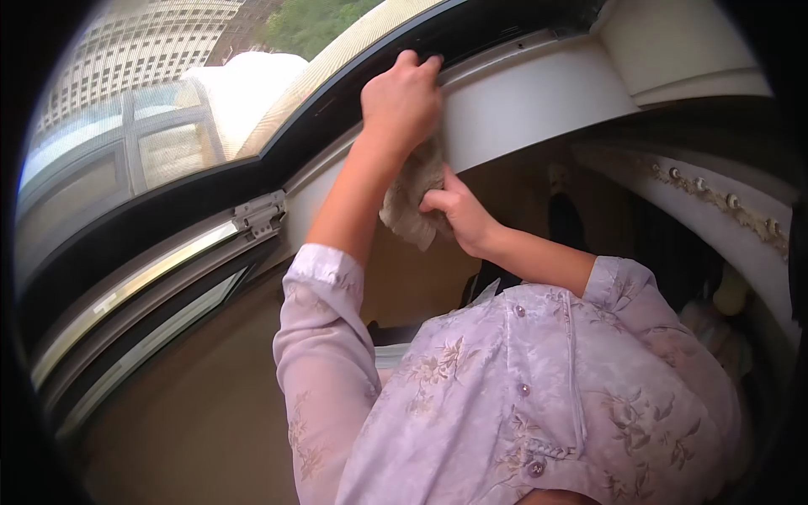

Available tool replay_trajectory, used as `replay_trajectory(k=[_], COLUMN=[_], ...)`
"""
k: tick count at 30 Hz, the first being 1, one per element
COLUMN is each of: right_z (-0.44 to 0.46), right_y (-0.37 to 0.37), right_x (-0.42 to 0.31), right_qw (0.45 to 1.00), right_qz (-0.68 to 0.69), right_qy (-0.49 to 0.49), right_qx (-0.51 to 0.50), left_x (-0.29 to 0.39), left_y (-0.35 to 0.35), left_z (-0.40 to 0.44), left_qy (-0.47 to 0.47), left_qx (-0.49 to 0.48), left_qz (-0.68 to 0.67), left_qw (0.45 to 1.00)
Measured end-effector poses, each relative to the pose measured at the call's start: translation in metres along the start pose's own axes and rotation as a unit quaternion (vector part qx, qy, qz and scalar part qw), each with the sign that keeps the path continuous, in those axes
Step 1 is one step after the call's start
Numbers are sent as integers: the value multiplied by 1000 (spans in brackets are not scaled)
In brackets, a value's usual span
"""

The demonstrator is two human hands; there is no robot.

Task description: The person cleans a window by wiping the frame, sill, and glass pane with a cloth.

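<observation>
My left hand reaches up to the dark window frame, fingers bent over its lower track; a fold of the cloth runs up to it, and its fingertips are partly hidden. Below and to the right, my right hand is closed on the hanging part of a crumpled beige-grey cloth. The cloth hangs over the edge of the white window sill, between my two hands. Whether my left fingers grip the cloth cannot be made out.
An open window sash with a metal hinge stands at the left. Beyond the mesh are a building and greenery. At the right is a white rail with hooks. Dark objects lie in shadow below the sill.
</observation>
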State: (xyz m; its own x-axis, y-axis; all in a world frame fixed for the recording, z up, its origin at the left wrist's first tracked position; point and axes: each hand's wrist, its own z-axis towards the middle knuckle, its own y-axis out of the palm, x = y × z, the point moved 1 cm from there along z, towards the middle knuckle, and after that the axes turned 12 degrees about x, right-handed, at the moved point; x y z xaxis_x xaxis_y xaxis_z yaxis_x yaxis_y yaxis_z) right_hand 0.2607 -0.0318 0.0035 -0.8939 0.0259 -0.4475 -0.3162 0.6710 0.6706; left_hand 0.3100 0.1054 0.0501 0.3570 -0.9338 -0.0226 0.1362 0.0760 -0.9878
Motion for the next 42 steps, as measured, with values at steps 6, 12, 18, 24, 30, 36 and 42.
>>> replay_trajectory(k=[6,12,18,24,30,36,42], right_z=[2,-3,-6,-5,5,2,14], right_y=[9,33,41,27,14,8,11], right_x=[0,25,17,15,-6,-12,-6], right_qw=[997,990,992,998,997,999,998], right_qz=[-30,-56,-20,-6,3,8,-24], right_qy=[43,67,63,9,24,-32,-30], right_qx=[-58,-111,-110,-65,-74,-33,-47], left_x=[-38,-78,-60,-32,-33,-10,-23], left_y=[-9,-23,-35,-19,-1,9,5], left_z=[-25,-69,-58,-40,-25,8,1], left_qy=[-102,-89,-118,-4,52,153,130], left_qx=[-76,72,156,211,180,215,100], left_qz=[68,-18,-67,-141,12,-70,78], left_qw=[990,993,978,967,982,962,983])
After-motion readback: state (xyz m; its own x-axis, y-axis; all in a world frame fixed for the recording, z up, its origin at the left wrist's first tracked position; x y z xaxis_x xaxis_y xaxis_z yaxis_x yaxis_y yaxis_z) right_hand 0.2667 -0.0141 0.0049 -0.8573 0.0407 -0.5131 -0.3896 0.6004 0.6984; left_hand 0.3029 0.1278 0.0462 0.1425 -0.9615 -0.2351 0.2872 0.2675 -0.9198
